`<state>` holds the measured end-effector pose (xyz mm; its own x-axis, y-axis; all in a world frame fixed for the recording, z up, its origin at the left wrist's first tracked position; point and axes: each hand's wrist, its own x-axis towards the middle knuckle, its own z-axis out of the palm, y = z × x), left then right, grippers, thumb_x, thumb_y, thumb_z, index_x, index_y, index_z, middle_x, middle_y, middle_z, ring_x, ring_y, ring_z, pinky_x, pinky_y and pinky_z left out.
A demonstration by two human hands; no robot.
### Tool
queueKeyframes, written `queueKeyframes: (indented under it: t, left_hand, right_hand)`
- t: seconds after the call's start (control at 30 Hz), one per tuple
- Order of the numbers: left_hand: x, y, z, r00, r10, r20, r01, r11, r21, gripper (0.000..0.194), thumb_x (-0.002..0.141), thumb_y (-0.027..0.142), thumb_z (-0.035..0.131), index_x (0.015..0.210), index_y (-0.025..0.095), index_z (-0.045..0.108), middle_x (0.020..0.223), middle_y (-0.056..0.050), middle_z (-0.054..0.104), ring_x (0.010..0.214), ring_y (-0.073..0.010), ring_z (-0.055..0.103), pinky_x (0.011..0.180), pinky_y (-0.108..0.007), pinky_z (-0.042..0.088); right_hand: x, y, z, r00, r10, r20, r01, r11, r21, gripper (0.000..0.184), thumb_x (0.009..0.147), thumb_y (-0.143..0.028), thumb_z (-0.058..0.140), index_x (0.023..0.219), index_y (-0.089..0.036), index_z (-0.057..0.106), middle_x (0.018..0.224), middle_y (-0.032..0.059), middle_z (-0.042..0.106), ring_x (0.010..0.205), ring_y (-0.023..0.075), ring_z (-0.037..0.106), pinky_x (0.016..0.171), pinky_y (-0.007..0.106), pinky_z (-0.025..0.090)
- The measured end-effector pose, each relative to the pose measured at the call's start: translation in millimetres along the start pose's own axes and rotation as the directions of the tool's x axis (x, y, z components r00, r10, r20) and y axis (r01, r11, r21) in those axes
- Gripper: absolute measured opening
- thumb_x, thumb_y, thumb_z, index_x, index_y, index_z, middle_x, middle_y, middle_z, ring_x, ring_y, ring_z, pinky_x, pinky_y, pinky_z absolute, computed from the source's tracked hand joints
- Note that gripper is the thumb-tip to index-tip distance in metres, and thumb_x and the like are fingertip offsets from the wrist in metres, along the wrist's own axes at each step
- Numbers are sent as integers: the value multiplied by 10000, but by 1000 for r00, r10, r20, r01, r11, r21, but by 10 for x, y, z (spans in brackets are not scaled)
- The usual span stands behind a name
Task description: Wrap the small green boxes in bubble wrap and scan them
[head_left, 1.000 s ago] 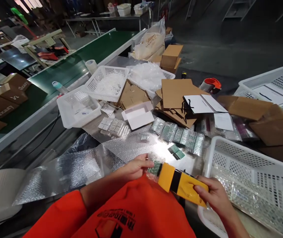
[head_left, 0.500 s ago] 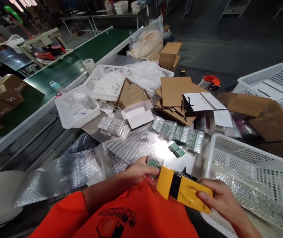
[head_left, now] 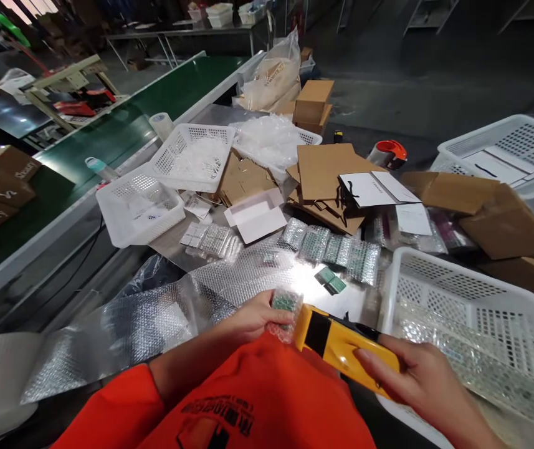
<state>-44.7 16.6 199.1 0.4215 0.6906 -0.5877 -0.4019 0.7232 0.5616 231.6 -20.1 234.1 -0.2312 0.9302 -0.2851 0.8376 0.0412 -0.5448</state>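
Note:
My left hand (head_left: 252, 315) grips a small bubble-wrapped packet (head_left: 284, 302) with green contents, its thumb across the near side. My right hand (head_left: 419, 371) is wrapped round the rear of a yellow tape dispenser (head_left: 348, 349) with a black band. The dispenser's front end lies against or very close to the packet; whether they touch I cannot tell. Two small green boxes (head_left: 330, 280) lie just beyond on the bright patch of table. A sheet of bubble wrap (head_left: 229, 280) spreads out under and left of my left hand.
Several wrapped packets (head_left: 329, 248) line up behind the green boxes, with another group (head_left: 213, 239) further left. A white basket (head_left: 472, 280) holding wrapped strips stands at my right. Behind are an open white box (head_left: 255, 219), flat cardboard (head_left: 325, 171) and a green conveyor (head_left: 173, 84).
The packet in my left hand has turned to show more of its face. The dispenser has tilted and moved slightly left, its front end closer to the packet. The view has shifted slightly.

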Motion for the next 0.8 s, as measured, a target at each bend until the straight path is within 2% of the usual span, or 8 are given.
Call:
queueKeyframes:
  t: [0.1, 0.27, 0.33, 0.43, 0.53, 0.6, 0.73, 0.8]
  left_hand:
    - [44, -64, -4, 996, 72, -55, -69, 996, 52, 598, 443, 282, 958, 917, 152, 618, 819, -9, 662, 722, -149, 613, 737, -288, 467]
    - [95, -135, 11, 981, 175, -85, -137, 931, 340, 541, 552, 323, 913, 948, 192, 569, 880, -6, 647, 863, -189, 600, 797, -294, 452]
    - [112, -126, 9, 978, 197, -67, -150, 891, 428, 508, 578, 356, 891, 936, 186, 574, 888, -14, 644, 874, -200, 591, 798, -300, 448]
    - [132, -84, -7, 968, 250, -35, -196, 832, 519, 487, 606, 393, 857, 944, 170, 587, 915, -26, 642, 879, -206, 583, 808, -313, 439]
    - [138, -31, -30, 951, 304, -50, -206, 748, 631, 451, 600, 395, 846, 892, 172, 585, 850, -7, 619, 849, -197, 562, 777, -301, 429]
    - [145, 7, -48, 946, 319, -58, -202, 718, 666, 460, 582, 401, 852, 879, 176, 582, 819, 3, 612, 833, -193, 559, 763, -296, 431]
    - [189, 87, -90, 954, 299, -3, -233, 750, 619, 557, 557, 441, 869, 949, 161, 590, 867, -21, 646, 817, -194, 576, 761, -302, 445]
    - [212, 119, -98, 960, 280, 22, -236, 759, 607, 559, 556, 444, 870, 949, 153, 598, 872, -30, 651, 799, -188, 578, 753, -300, 446]
  right_hand:
    - [-32, -129, 7, 996, 60, -63, -64, 997, -53, 537, 883, -671, 437, 558, -245, 473, 448, -10, 497, 452, 159, 488, 500, 298, 292]
    - [-38, -266, -20, 987, 143, -78, -157, 961, -228, 519, 866, -666, 445, 552, -256, 495, 454, 9, 556, 467, 195, 537, 502, 302, 261]
    - [-14, -289, -33, 980, 192, -50, -198, 948, -247, 520, 873, -664, 419, 562, -259, 521, 472, 23, 576, 488, 211, 554, 508, 307, 261]
    - [73, -303, -45, 959, 280, 51, -258, 932, -255, 534, 864, -683, 384, 594, -264, 575, 529, 42, 619, 543, 232, 587, 515, 307, 276]
    - [206, -324, -68, 934, 336, 124, -294, 916, -273, 538, 847, -692, 384, 597, -260, 585, 553, 48, 628, 577, 235, 599, 510, 301, 271]
    - [290, -359, -104, 929, 346, 129, -305, 916, -259, 533, 843, -680, 400, 573, -251, 564, 539, 47, 611, 564, 223, 589, 500, 301, 257]
    - [368, -467, -209, 946, 304, 117, -274, 937, -215, 537, 836, -665, 430, 527, -239, 535, 505, 44, 578, 507, 192, 545, 479, 301, 243]
    - [374, -513, -243, 955, 281, 91, -252, 936, -248, 539, 821, -683, 440, 535, -244, 565, 494, 45, 570, 490, 193, 531, 468, 299, 238]
